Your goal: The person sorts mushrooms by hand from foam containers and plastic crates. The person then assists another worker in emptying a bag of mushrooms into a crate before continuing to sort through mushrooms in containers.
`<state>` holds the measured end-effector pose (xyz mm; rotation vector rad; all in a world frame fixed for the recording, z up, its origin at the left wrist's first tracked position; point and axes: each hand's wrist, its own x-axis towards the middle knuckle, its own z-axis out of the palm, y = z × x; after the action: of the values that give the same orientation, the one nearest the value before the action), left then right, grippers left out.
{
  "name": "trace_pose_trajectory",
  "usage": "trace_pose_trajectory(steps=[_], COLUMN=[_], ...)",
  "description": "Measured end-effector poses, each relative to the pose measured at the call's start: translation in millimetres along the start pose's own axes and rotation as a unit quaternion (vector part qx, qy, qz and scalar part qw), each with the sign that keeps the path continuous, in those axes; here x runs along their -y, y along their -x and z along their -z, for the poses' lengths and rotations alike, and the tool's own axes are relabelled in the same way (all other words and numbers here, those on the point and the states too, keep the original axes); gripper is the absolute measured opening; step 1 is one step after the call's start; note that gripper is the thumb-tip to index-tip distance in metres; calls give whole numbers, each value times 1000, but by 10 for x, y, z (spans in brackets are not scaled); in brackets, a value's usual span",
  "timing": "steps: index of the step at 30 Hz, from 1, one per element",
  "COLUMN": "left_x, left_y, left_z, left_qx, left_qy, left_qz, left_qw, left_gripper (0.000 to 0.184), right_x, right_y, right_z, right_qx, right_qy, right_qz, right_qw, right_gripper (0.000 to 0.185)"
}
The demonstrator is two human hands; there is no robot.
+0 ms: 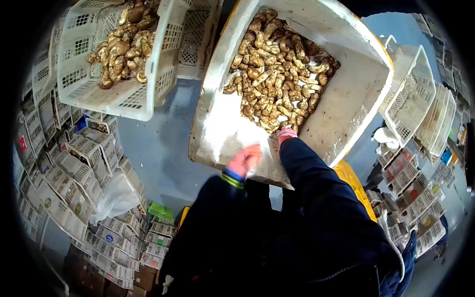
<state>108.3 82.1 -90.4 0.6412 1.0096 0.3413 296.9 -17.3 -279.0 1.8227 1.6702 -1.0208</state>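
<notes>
Brown and cream mushrooms (277, 74) lie heaped in a large white bin (346, 99) with a yellow outer edge. My right hand (286, 133) reaches in at the near edge of the heap and touches the mushrooms; its fingers are mostly hidden by the hand and sleeve. My left hand (246, 159), blurred by motion, hovers over the bin's near left part, apart from the mushrooms. Its fingers look curled, but whether they hold anything is unclear. Blue and yellow bands circle the left cuff.
A white crate (148, 94) with more mushrooms (121, 54) stands at the upper left. Stacked white crates (410, 94) are on the right. Rows of crates (64, 173) fill the lower left, with a clear plastic bag (116, 198) among them. Blue-grey floor (163, 143) shows between.
</notes>
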Motion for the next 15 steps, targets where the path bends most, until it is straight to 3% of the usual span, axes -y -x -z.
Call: trace_pose_trajectory(steps=[1, 2, 3, 5, 7, 9, 10, 11, 12, 13, 15], left_x=[45, -87, 635, 290, 144, 464, 549, 638, 585, 509, 1015], left_y=[-328, -642, -1206, -1652, -2004, -2253, -2260, -2239, -2212, -2155, -2395], left_z=[131, 135, 571, 487, 605, 879, 898, 921, 912, 886, 1669], left_qx=[-23, -84, -122, -210, -169, -285, -279, -271, -249, -226, -206], left_qy=[-164, -239, -467, -628, -660, -621, -677, -731, -737, -743, -704], left_qz=[3, 126, 163, 147, 249, 231, 208, 185, 166, 150, 221], left_qw=[986, 959, 861, 735, 689, 692, 648, 598, 606, 611, 643], left_gripper=[40, 54, 73, 88, 89, 60, 51, 44, 35, 27, 29], right_x=[-15, -39, -60, -67, 91, 123, 125, 147, 173, 171, 83], right_y=[-12, -59, -85, -94, 166, 254, 92, 217, 348, 367, 343], right_z=[-41, -130, -235, -386, -197, -2, -496, -208, 117, 363, 274], right_qx=[2, 3, 5, -61, -113, -170, -93, -66, -38, 94, -3], right_qy=[-67, -134, -200, -225, -267, -297, -428, -409, -390, -366, -204], right_qz=[-35, -70, -106, -69, -20, 26, -6, -27, -47, -147, -79], right_qw=[997, 989, 974, 970, 957, 939, 899, 910, 919, 914, 976], right_gripper=[22, 22, 22, 21, 18, 17, 15, 14, 16, 29, 26])
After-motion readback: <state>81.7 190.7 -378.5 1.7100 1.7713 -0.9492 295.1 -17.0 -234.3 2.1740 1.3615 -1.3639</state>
